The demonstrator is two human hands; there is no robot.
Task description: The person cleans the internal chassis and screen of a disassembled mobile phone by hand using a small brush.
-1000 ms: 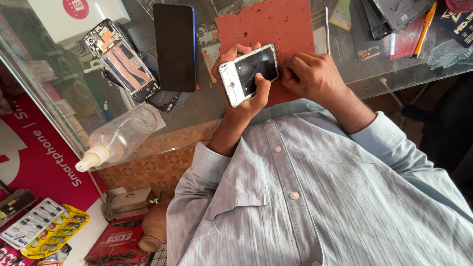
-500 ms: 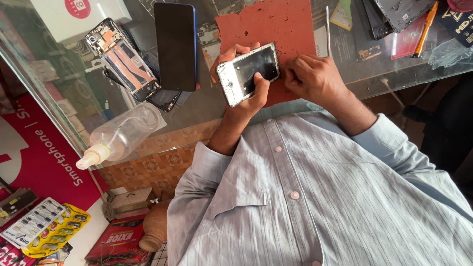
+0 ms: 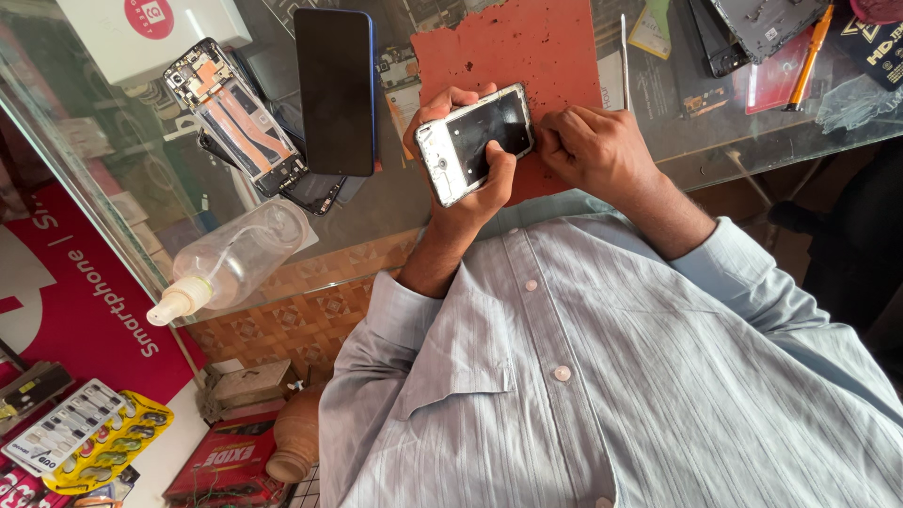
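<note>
The person in the pale striped shirt is cradling a white-framed smartphone with a dark, scuffed screen (image 3: 475,143) in the left hand (image 3: 466,183), fingers wrapped around its far edge and the thumb pressing on the glass. The phone is hovering just above the near edge of a worn red-orange work mat (image 3: 527,56) lying on the glass counter (image 3: 395,202), close to the person's chest.

The right hand (image 3: 593,150) is curling shut against the phone's right end, its fingertips pinching or picking at something there; whether a small tool or part is between them, I cannot tell, because the knuckles are hiding it.

The phone's long axis is running left to right across the scene, tilted so the right end is sitting farther away and the left end nearer. Its screen is facing up toward the person.

What worries me: the phone is being held in the air by 1 hand only, so a hard pull at the right end could twist it out of the grip and drop it onto the glass. Prying at 1 corner could also crack the panel. Nearby, a bare phone chassis with exposed orange parts (image 3: 235,113), a dark blue-edged phone (image 3: 334,89) and a clear plastic squeeze bottle (image 3: 235,263) are crowding the left side, so a slip of the elbow could knock them.
</note>
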